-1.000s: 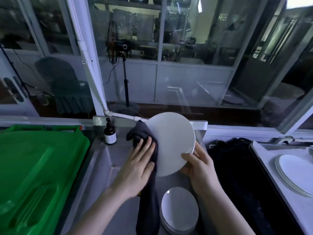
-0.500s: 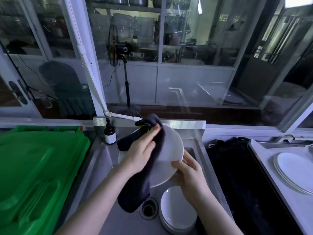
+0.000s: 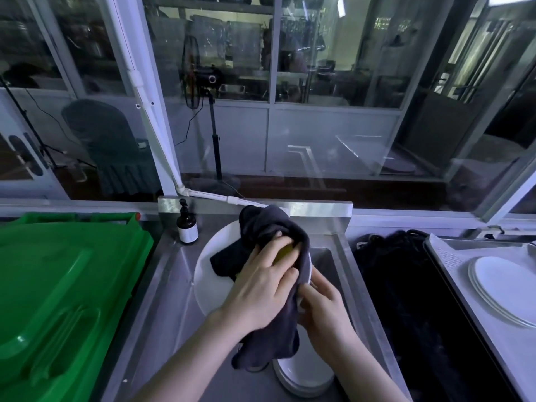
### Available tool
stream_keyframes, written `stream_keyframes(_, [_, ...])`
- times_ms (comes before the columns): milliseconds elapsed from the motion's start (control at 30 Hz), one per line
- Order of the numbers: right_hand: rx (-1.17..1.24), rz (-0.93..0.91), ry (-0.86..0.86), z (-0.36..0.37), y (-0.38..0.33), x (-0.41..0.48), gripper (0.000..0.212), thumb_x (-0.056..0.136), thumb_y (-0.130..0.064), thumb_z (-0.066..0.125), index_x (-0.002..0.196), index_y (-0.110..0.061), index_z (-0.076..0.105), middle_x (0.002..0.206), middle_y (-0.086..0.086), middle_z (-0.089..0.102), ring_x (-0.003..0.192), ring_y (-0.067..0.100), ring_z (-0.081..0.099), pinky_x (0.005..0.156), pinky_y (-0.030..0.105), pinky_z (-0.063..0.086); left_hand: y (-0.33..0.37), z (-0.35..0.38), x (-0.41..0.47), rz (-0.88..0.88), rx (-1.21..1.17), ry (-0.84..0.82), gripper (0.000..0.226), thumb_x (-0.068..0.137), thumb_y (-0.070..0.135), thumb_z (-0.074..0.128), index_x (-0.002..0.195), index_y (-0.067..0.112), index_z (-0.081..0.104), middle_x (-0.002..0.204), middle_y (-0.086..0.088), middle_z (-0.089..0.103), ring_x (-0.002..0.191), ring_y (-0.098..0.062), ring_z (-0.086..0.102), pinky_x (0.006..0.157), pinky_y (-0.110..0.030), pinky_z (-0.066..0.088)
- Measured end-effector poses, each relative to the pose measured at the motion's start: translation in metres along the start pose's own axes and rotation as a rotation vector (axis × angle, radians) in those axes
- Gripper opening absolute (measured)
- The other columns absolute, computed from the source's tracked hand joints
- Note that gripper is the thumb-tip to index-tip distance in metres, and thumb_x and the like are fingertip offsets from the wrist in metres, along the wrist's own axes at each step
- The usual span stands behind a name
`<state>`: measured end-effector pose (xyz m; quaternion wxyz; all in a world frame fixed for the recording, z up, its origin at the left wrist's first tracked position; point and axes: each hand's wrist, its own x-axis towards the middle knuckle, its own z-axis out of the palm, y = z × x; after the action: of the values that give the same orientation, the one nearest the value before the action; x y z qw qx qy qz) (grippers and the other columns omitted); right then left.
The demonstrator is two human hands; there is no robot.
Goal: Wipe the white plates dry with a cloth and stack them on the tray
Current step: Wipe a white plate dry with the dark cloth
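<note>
Over the steel sink [image 3: 174, 285] I hold a white plate [image 3: 213, 274], tilted. My right hand [image 3: 324, 309] grips its right rim from below. My left hand [image 3: 264, 282] presses a dark grey cloth [image 3: 269, 236] flat against the plate's upper right face; the cloth drapes down past the rim. A stack of white plates [image 3: 304, 372] lies in the sink basin below my hands. More white plates [image 3: 504, 288] are stacked on the metal tray [image 3: 446, 256] at the right.
A green plastic bin lid [image 3: 58, 300] fills the left side. A brown pump bottle [image 3: 187, 224] stands at the sink's back left corner. Dark bundled material [image 3: 406, 285] lies between sink and tray. Glass windows rise behind the counter.
My left hand slid the cloth from the plate's left side over the top to its right edge. The plate tipped lower and flatter, and my right hand moved with it.
</note>
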<state>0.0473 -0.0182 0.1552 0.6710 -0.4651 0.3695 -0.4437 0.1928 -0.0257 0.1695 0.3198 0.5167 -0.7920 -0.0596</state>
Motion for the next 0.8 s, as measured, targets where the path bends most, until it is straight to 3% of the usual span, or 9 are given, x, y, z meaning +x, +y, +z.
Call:
stream_keyframes(67, [-0.034,-0.013,-0.015,-0.003,-0.003,0.0,0.048,0.085,-0.001,0.05,0.122,-0.025,0.069,0.076,-0.005,0.068,0.063,0.004,0.062,0.053,0.023,0.051,-0.013,-0.004,0.01,-0.091,0.054,-0.05,0.059,0.101,0.045,0.032,0.15,0.012,0.035,0.158,-0.006,0.021,0.149,-0.024,0.016,0.119,-0.042,0.019])
stream_keyframes(100, [-0.052,-0.024,-0.019,-0.004,-0.006,0.001,0.048,0.084,-0.003,0.053,0.123,-0.025,0.068,0.082,-0.001,0.07,0.068,0.009,0.066,0.055,0.03,0.056,-0.022,-0.007,0.014,-0.161,0.069,-0.046,0.061,0.101,0.044,0.037,0.151,0.011,0.032,0.159,-0.009,0.017,0.15,-0.025,0.012,0.12,-0.043,0.016])
stream_keyframes(200, [-0.025,-0.065,0.035,-0.01,-0.021,0.004,0.053,0.08,-0.004,0.057,0.126,-0.027,0.067,0.108,0.016,0.071,0.09,0.031,0.067,0.076,0.064,0.058,-0.045,-0.014,0.01,-0.273,0.143,0.023,0.058,0.101,0.035,0.046,0.15,0.008,0.033,0.159,-0.015,0.018,0.151,-0.028,0.008,0.121,-0.042,0.012])
stream_keyframes(333, [0.012,-0.107,0.123,-0.019,-0.032,0.012,0.056,0.089,0.008,0.052,0.127,-0.03,0.067,0.118,0.025,0.065,0.098,0.032,0.062,0.08,0.053,0.055,-0.04,-0.004,-0.019,-0.262,0.059,0.012,0.058,0.103,0.037,0.031,0.152,0.007,0.029,0.163,-0.01,0.009,0.151,-0.025,-0.001,0.122,-0.045,0.014])
stream_keyframes(400, [0.016,-0.104,0.109,-0.017,-0.031,0.012,0.054,0.089,0.008,0.052,0.127,-0.027,0.067,0.115,0.027,0.065,0.097,0.032,0.062,0.079,0.051,0.055,-0.027,0.006,-0.031,-0.212,0.015,0.05,0.059,0.099,0.037,0.023,0.15,0.009,0.023,0.16,-0.006,0.007,0.15,-0.029,0.003,0.121,-0.047,0.012])
stream_keyframes(467, [0.004,-0.087,0.087,-0.012,-0.026,0.011,0.049,0.086,0.005,0.056,0.123,-0.025,0.069,0.106,0.027,0.065,0.091,0.032,0.065,0.075,0.048,0.058,-0.013,0.013,-0.034,-0.158,-0.021,0.037,0.054,0.098,0.035,0.021,0.15,0.019,0.017,0.16,0.001,0.007,0.151,-0.022,0.004,0.122,-0.042,0.009])
stream_keyframes(567, [-0.06,-0.041,0.032,-0.005,-0.013,0.008,0.044,0.088,-0.002,0.053,0.122,-0.025,0.069,0.091,0.011,0.071,0.078,0.018,0.069,0.065,0.039,0.059,-0.003,0.016,-0.021,0.006,-0.036,0.007,0.051,0.103,0.033,0.024,0.152,0.022,0.018,0.162,0.006,0.014,0.152,-0.013,0.004,0.122,-0.033,0.005])
stream_keyframes(667, [-0.102,-0.002,-0.003,-0.001,-0.009,0.005,0.047,0.086,-0.005,0.052,0.123,-0.029,0.069,0.08,-0.005,0.071,0.066,0.005,0.065,0.054,0.026,0.052,-0.012,0.007,0.003,0.012,0.023,-0.015,0.054,0.102,0.036,0.023,0.152,0.016,0.025,0.161,0.006,0.014,0.152,-0.017,0.006,0.122,-0.042,0.015])
stream_keyframes(800, [-0.248,0.007,-0.088,-0.013,-0.023,-0.003,0.058,0.079,-0.01,0.056,0.13,-0.036,0.063,0.108,0.01,0.073,0.093,0.022,0.071,0.071,0.049,0.061,-0.036,-0.023,0.024,-0.147,0.218,0.018,0.067,0.094,0.052,0.029,0.148,0.013,0.04,0.158,-0.008,0.03,0.149,-0.031,0.02,0.116,-0.057,0.022])
